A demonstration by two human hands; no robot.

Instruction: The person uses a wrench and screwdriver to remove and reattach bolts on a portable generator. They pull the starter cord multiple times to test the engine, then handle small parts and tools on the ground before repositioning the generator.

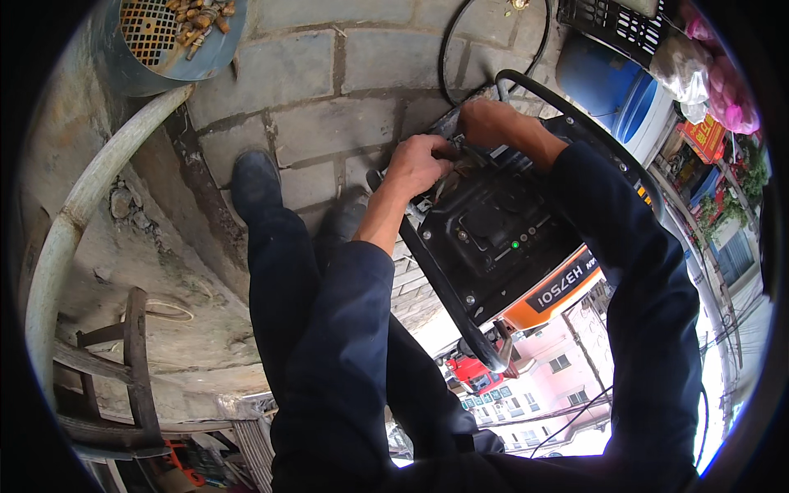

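A portable generator (493,215) with a black top, an orange side panel (546,287) and a black tube frame (538,80) stands in front of me. A small green light (515,245) shows on its top. My left hand (417,168) is at the machine's far left end, thumb and fingers pinched together over small parts there. Its fingertips hide what they hold. My right hand (491,123) is curled over the far end beside it, inside the frame. Its fingers point down and away, so what they grip is hidden.
Concrete blocks (308,78) pave the ground, with my shoe (256,187) on them. A bucket (156,82) with brown pieces stands far left, near a pale pipe (115,156). A wooden chair (136,370) is lower left. A black hose (444,62), a blue barrel (596,78) and pink bags (731,94) are far right.
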